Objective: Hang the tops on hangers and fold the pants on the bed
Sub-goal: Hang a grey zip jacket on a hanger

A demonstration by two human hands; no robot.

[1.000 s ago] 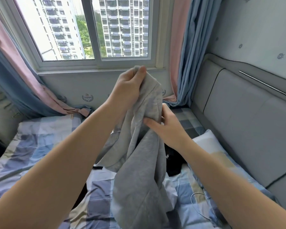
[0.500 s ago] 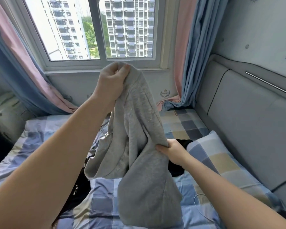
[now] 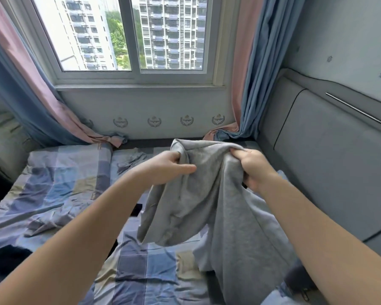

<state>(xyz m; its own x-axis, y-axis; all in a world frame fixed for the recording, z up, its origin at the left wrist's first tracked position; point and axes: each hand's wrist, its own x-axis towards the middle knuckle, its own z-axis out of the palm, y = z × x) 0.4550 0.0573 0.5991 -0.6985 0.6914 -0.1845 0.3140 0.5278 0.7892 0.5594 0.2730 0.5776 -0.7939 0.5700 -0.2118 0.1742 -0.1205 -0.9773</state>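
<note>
— Now that both grips sit side by side below the window [image 3: 130, 40], what is different from a second ago?
— Back then the left grip [image 3: 163, 170] was up high in front of the window, and the right grip [image 3: 253, 170] was lower down on the cloth. The left one has come down under the window sill, and the right one has gone up to meet it.
— Are they holding tight?
— Yes. Each grip is closed on the top edge of the gray garment [image 3: 207, 194], with fingers curled round a bunch of cloth.
— Where is the gray garment?
— It hangs in the air below the window, over the bed [image 3: 53, 194]. Its low end drops out of the picture, so nobody can tell if it touches the bed.
— What does that mean for the job?
— The person looks to be opening it out to find its shape. It could be pants or a top; the bunched cloth hides that. Pants would get laid flat and folded. A top would need a hanger, and none shows. Black clothes [image 3: 6, 258] wait on the bed, far down and left of the window.
</note>
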